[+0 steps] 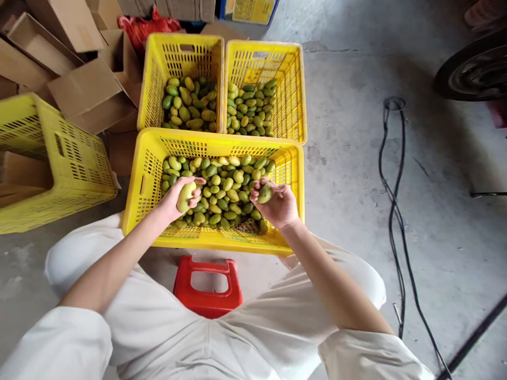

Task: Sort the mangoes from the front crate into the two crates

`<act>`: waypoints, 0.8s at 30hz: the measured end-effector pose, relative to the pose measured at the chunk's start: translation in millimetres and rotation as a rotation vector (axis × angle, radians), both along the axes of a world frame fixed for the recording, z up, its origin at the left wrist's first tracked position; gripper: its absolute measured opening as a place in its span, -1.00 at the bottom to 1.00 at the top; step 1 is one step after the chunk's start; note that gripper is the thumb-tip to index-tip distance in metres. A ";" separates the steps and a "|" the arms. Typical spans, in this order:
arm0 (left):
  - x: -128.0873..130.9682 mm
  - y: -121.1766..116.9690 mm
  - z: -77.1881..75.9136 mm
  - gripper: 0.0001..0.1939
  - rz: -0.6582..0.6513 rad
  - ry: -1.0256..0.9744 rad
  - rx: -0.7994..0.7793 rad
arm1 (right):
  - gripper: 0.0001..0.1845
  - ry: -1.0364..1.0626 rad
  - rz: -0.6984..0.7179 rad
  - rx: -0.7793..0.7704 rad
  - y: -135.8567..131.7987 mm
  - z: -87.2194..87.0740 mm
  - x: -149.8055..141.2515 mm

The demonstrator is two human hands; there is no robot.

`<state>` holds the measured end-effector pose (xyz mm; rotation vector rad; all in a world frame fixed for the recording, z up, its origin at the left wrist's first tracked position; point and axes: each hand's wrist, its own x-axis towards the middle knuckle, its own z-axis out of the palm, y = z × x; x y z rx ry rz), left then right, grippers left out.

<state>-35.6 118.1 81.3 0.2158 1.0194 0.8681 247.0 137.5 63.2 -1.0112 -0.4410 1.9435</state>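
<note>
My left hand [179, 199] is closed around a yellowish-green mango [186, 196], palm up, over the near yellow crate [147, 174]. My right hand [277, 203] grips a smaller green mango [265, 193] over the right side of the same crate. That crate holds a heap of green and yellow mangoes [222, 190]. Two more yellow crates stand side by side behind it: the far left crate [156, 79] holds larger mangoes, the far right crate [295, 89] smaller ones.
A red plastic stool [206, 285] sits between my white-trousered knees. An overturned yellow crate [47, 158] and cardboard boxes [87, 95] lie to the left. Black cables [392, 200] run over the concrete floor at right, near a wheel [475, 68].
</note>
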 end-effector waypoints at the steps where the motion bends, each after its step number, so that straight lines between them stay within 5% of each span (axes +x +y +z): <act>1: 0.0 0.5 -0.7 -0.73 -0.005 -0.005 -0.020 | -0.72 0.007 -0.006 -0.002 0.1 1.8 -0.6; 9: -1.2 -3.2 -0.8 -0.76 -0.005 -0.104 0.059 | -0.45 -0.024 0.120 0.006 0.0 1.6 -2.0; 15: 1.2 -7.0 -3.5 -0.62 -0.065 -0.060 0.159 | -0.50 -0.050 0.080 0.019 3.2 -4.3 3.6; 24: -1.6 -2.4 4.4 -0.55 0.084 0.026 0.141 | -0.54 -0.001 0.150 -0.018 5.6 -2.3 5.2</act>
